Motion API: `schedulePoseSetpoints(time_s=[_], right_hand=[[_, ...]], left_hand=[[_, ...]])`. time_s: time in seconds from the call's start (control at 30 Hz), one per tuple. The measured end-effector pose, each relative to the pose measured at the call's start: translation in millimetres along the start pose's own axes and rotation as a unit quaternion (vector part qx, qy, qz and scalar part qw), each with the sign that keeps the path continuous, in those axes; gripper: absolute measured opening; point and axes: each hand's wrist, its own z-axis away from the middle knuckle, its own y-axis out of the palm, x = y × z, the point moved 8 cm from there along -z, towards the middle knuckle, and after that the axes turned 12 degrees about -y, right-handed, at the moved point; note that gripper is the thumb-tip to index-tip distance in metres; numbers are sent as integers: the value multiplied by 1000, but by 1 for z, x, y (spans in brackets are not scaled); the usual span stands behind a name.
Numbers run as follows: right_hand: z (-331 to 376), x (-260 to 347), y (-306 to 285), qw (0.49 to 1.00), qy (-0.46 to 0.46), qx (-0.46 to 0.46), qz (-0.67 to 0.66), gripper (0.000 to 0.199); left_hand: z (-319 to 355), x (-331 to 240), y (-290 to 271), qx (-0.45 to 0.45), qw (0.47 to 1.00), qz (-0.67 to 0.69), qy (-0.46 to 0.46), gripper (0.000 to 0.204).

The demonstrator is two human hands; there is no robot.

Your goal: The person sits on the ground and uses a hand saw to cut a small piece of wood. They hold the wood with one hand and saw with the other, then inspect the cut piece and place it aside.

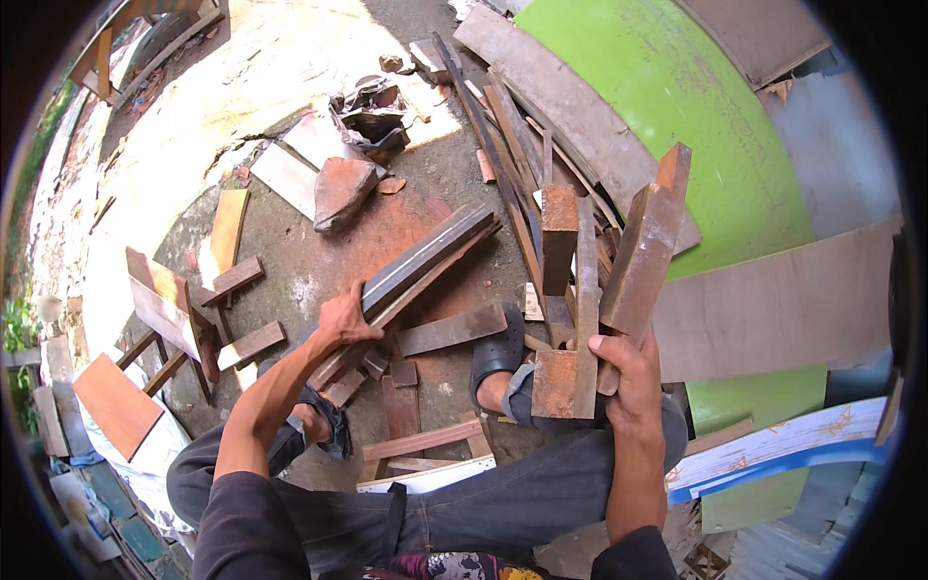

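My left hand (345,321) grips a bundle of long dark wooden slats (425,256) that slants up to the right over the dirt ground. My right hand (626,372) holds several short reddish-brown wood blocks and planks (590,290) upright, resting them on my right knee. Both my feet wear dark sandals (499,354), standing among loose wood offcuts (449,330).
A pile of long planks (541,126) leans against a green wall (696,106) ahead. A flat plywood sheet (783,309) lies on the right. Small wooden frames and boards (179,309) sit on the left, with a reddish stone slab (340,191) and debris beyond.
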Motion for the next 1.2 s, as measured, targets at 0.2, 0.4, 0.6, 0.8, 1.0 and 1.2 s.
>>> schedulePoseSetpoints(time_s=[0.2, 0.4, 0.6, 0.8, 1.0, 1.2], right_hand=[[1, 10, -3, 999, 2, -10, -33, 55], [-6, 20, -2, 998, -21, -33, -41, 60], [-13, 24, 7, 998, -20, -46, -27, 56], [-15, 12, 15, 999, 19, -23, -37, 51], [-3, 0, 32, 1000, 1, 20, 18, 52], [12, -3, 82, 997, 2, 64, 47, 48]], left_hand=[[-31, -43, -24, -12, 986, 143, -88, 115], [-128, -124, -47, -16, 953, 246, -175, 123], [-230, -194, -11, 38, 943, 330, -35, 138], [-176, -172, 14, 4, 958, 269, 104, 91], [-94, 44, 56, -175, 891, 388, -155, 54], [24, 274, 91, -282, 663, 459, -520, 64]])
